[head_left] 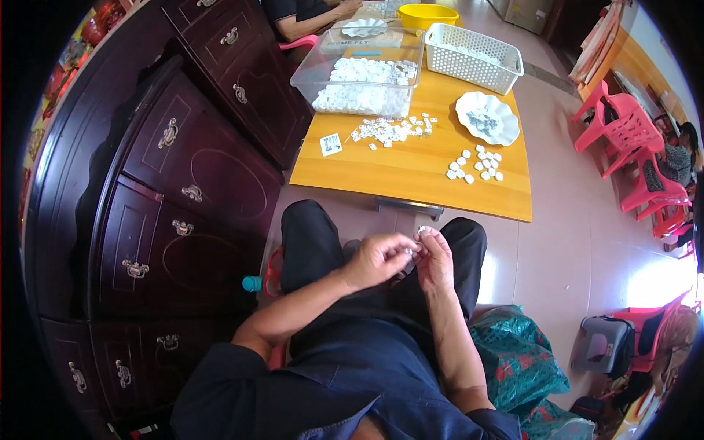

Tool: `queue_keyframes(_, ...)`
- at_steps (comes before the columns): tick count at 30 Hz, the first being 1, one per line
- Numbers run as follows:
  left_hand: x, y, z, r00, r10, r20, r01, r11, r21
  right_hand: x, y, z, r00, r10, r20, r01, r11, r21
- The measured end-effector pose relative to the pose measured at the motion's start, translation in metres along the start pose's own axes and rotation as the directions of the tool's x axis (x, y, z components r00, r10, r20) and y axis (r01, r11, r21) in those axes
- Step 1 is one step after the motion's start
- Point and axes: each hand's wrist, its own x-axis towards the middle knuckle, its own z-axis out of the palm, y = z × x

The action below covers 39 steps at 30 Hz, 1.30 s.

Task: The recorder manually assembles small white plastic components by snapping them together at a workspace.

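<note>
at frame centre, above the lap, the left hand (378, 257) and right hand (434, 257) meet, fingers pinched shut on a small white piece (421, 232). more white pieces (474, 164) lie on the wooden table (411, 172), upper centre, beside a white plate (487, 118).

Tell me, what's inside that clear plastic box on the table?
The clear plastic box holds a heap of small white pieces, piled across its bottom. Whatever lies beneath the heap is covered, so it cannot be seen.
</note>
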Motion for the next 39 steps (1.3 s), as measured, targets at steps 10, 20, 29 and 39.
queue_keyframes(10, 0.019, -0.002, -0.042, 0.997, -0.037, -0.065, 0.042, 0.997, 0.068, -0.010, 0.005, 0.014, 0.993, -0.064, 0.095, 0.093, 0.934, -0.345)
queue_keyframes(20, 0.020, -0.005, -0.039, 0.999, -0.018, -0.043, 0.022, 0.996, 0.092, -0.010, 0.005, 0.014, 0.991, -0.072, 0.110, 0.110, 0.910, -0.399)
queue_keyframes(29, 0.022, -0.009, -0.042, 1.000, -0.004, -0.015, 0.006, 0.992, 0.125, -0.007, 0.007, 0.009, 0.985, -0.118, 0.128, 0.164, 0.874, -0.458)
queue_keyframes(39, 0.021, -0.004, -0.042, 0.999, -0.022, 0.046, 0.014, 0.988, 0.156, -0.009, 0.009, 0.011, 0.977, -0.144, 0.155, 0.203, 0.843, -0.499)
